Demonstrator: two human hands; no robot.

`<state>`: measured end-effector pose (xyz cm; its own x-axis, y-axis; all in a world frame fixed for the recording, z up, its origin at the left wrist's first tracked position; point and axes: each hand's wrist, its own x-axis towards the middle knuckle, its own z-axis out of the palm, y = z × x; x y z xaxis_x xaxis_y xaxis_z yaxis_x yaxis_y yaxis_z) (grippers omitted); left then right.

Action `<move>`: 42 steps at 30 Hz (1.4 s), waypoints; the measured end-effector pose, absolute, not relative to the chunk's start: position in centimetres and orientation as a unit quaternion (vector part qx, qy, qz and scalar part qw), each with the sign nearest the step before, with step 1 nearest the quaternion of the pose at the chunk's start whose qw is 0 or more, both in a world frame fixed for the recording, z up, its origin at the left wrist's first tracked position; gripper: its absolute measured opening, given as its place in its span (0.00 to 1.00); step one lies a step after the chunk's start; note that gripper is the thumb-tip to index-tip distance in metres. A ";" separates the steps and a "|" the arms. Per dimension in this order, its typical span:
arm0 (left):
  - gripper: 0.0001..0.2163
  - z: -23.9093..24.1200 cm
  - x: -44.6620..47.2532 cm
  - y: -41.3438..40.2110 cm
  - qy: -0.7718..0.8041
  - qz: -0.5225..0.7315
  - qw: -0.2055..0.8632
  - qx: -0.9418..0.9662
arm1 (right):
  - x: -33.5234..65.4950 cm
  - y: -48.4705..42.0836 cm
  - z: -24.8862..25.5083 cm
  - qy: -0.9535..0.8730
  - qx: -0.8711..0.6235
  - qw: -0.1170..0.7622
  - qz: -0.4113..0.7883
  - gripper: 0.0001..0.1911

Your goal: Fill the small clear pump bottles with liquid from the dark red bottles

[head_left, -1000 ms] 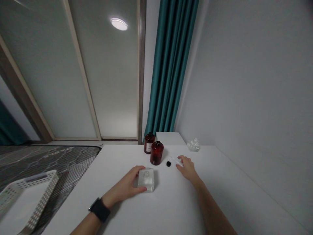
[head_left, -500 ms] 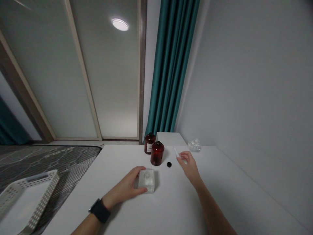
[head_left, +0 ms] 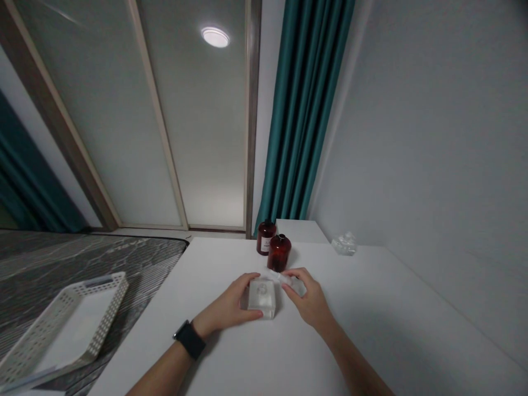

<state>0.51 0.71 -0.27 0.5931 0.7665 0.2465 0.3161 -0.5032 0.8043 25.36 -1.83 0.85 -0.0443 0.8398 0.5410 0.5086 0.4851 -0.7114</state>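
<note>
Clear square bottle (head_left: 267, 301): standing upright on the white bench (head_left: 247, 360), between the two hands and nearer than the brown bottle (head_left: 279, 254). The left hand (head_left: 229, 309) grasps it from the side, fingers at the far edge, thumb at the near edge. A round neck shows on top; contents cannot be told.

Handling, as judged: thick-walled, probably glass, stiff and fairly heavy for its bulk; smooth faces likely slippery if wet, edges liable to chip in a fall. Sound hold: two opposite sides, low on the body, neck left free.

Slim pale tube (head_left: 274, 275): pinched in the right hand (head_left: 309, 301), above the bench, lying across in front of the brown bottle. Outline blurred. Judged light and somewhat flexible, likely plastic; best taken at the thicker end, without hard squeezing.
</note>
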 end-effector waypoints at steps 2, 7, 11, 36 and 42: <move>0.31 0.1 0.6 0.6 0.327 0.342 0.359 0.805 | 25.4 -1.8 0.7 -0.711 -0.477 0.493 0.156 0.08; 0.15 1.8 0.9 -0.2 0.345 0.442 0.242 0.792 | 25.0 -1.9 0.3 -0.761 -0.432 0.473 0.104 0.08; 0.07 2.2 1.1 -0.5 0.335 0.464 0.178 0.800 | 24.8 -2.2 0.6 -0.786 -0.400 0.465 0.076 0.08; 0.08 2.1 2.8 -0.9 0.355 0.460 0.304 0.755 | 21.8 -1.1 2.2 -0.562 -0.377 0.627 0.385 0.19; 0.07 2.1 2.6 -0.8 0.354 0.464 0.289 0.759 | 21.3 0.0 3.6 -0.599 -0.382 0.619 0.335 0.18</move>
<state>2.64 -0.85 2.06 0.3181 0.8060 0.4991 0.2692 -0.5816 0.7677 21.26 -0.01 3.64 0.0580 0.8722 0.4858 0.0419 0.4840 -0.8740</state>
